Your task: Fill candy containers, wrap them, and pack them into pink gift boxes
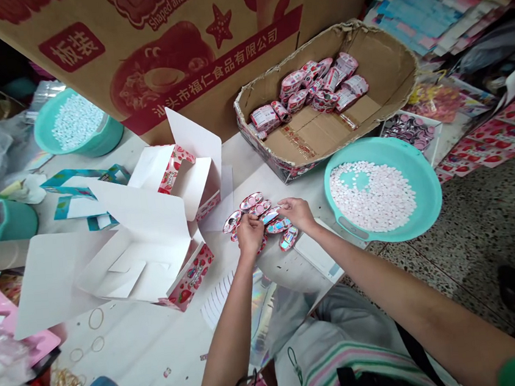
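A cluster of small oval packs (pixel 251 201), pink and red with shiny silvery parts, lies on the white table in front of me. My left hand (pixel 250 235) is closed over the near left side of the cluster, fingertips pinched together; what they hold is hidden. From the right, my right hand (pixel 297 213) pinches the end of a shiny oval pack (pixel 270 215) between thumb and finger. Another oval pack (pixel 288 237) lies just below that hand.
Beyond the packs stands a cut-down cardboard box (pixel 383 75) with wrapped bundles inside. A turquoise basin (pixel 430 199) of pale tablets overhangs the table's right edge. Open strawberry-print boxes (pixel 186 280) occupy the left. A large carton (pixel 246 90) rises behind; a second basin (pixel 100 145) sits far left.
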The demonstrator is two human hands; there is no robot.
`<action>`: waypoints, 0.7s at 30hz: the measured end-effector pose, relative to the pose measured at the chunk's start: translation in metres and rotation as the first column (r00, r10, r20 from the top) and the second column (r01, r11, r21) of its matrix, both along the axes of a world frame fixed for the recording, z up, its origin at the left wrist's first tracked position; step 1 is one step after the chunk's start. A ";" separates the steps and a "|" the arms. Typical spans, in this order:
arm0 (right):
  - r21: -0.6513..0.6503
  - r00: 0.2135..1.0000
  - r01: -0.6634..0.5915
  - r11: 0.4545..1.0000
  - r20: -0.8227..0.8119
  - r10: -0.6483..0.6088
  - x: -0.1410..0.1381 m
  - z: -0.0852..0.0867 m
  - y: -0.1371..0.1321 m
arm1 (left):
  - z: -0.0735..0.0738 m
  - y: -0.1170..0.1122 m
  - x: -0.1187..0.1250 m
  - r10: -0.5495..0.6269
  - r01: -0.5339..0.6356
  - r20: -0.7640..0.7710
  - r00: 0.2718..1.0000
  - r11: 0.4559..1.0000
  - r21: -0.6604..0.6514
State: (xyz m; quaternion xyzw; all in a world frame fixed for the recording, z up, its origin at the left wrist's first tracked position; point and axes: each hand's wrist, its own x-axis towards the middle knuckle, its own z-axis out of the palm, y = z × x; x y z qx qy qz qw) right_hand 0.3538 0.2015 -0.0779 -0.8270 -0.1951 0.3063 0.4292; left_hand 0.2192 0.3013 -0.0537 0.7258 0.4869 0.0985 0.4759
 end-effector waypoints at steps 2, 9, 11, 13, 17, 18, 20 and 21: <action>-0.007 0.999 -0.017 1.000 0.047 0.017 -0.003 0.001 -0.001 | 0.000 -0.001 0.000 -0.008 0.009 -0.018 1.000 0.999 0.033; -0.051 0.992 -0.032 0.998 0.123 0.038 -0.005 0.003 0.003 | -0.002 -0.001 0.002 -0.027 0.033 -0.058 0.998 0.994 0.102; -0.077 0.988 -0.027 0.997 0.151 0.038 -0.005 0.003 0.005 | -0.003 -0.001 0.003 -0.038 0.045 -0.069 0.997 0.993 0.112; -0.102 0.984 -0.021 0.995 0.176 0.038 -0.005 0.003 0.007 | -0.003 -0.002 0.004 -0.050 0.061 -0.084 0.995 0.990 0.124; -0.150 0.983 0.008 0.989 0.183 0.020 -0.006 0.004 0.010 | 0.000 -0.003 0.006 -0.070 0.099 -0.157 0.985 0.978 0.182; -0.162 0.984 0.016 0.987 0.178 0.013 -0.006 0.004 0.010 | 0.001 -0.003 0.006 -0.077 0.112 -0.182 0.980 0.975 0.190; -0.176 0.986 0.024 0.984 0.167 0.005 -0.006 0.004 0.011 | 0.002 -0.003 0.007 -0.093 0.138 -0.226 0.970 0.971 0.193; -0.178 0.987 0.023 0.984 0.162 0.007 -0.006 0.004 0.010 | 0.003 -0.003 0.007 -0.092 0.142 -0.247 0.965 0.970 0.195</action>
